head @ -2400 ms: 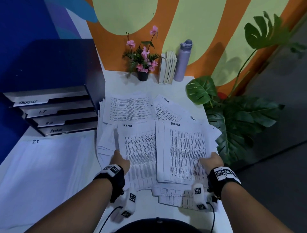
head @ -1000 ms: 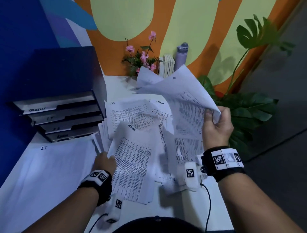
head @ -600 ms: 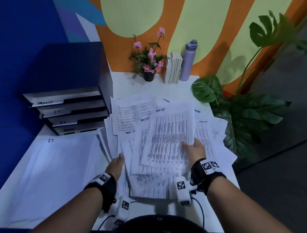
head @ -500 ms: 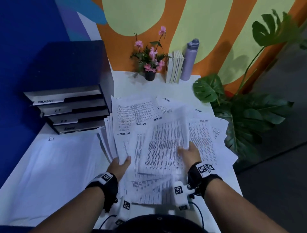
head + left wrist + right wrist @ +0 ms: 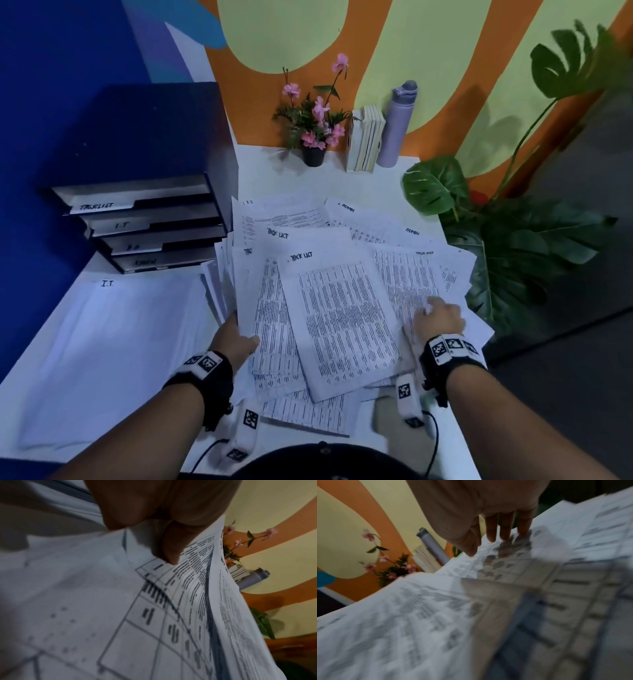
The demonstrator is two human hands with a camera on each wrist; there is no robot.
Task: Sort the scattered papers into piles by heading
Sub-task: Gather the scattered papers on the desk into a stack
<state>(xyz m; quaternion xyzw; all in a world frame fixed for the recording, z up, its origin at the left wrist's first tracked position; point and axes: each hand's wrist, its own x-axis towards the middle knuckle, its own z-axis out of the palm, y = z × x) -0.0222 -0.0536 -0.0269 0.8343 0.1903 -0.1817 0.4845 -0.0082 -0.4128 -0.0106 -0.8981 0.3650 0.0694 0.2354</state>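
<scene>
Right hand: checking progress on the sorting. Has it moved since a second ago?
Yes. The right hand came down from beside the monstera plant onto the scattered papers.

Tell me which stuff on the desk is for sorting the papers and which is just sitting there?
For the job:
- scattered papers, headed Task List, Admin, I.T
- I.T pile
- labelled trays
- left hand, pinching sheets
- right hand, fingers on the papers

Just sitting there:
- flower pot
- books
- purple bottle
- leafy plant

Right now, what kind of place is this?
Probably an office desk: a tray stack labelled Task List, I.T and Admin, headed papers spread across the table, books by the wall.
</scene>
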